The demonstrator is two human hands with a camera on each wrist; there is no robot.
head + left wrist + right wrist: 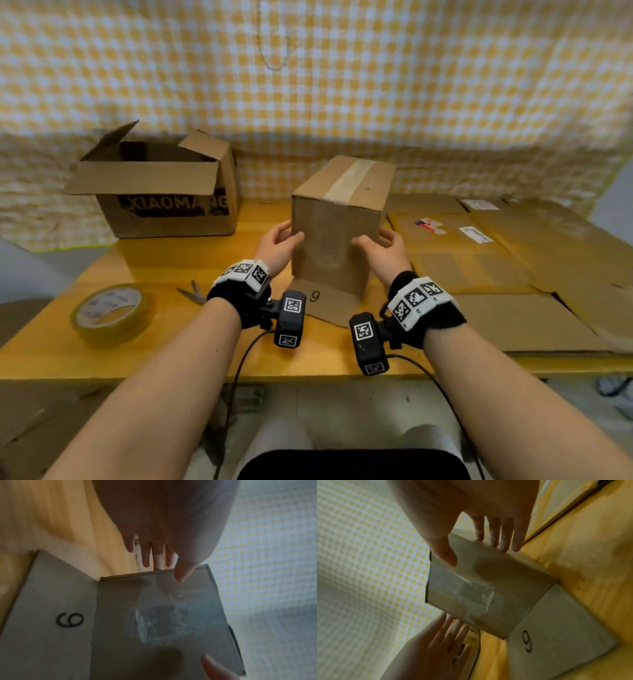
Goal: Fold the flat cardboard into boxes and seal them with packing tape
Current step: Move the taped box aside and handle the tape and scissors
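Observation:
A small brown cardboard box (339, 222) stands upright on the yellow table (171, 346), with a strip of tape (352, 180) along its top. One loose flap marked "9" (322, 301) lies flat on the table toward me. My left hand (291, 233) is at the box's left vertical edge, thumb on the front face, fingers straight along the side. My right hand (375, 238) mirrors it at the right edge. In the right wrist view its straight fingers (503, 540) lie on the box (479, 588). The left wrist view shows old tape on the box (154, 615).
A roll of clear packing tape (109, 308) lies at the front left, with scissors (193, 293) beside it. An open printed carton (164, 192) stands at the back left. Flattened cardboard sheets (496, 260) cover the table's right side. A checked cloth hangs behind.

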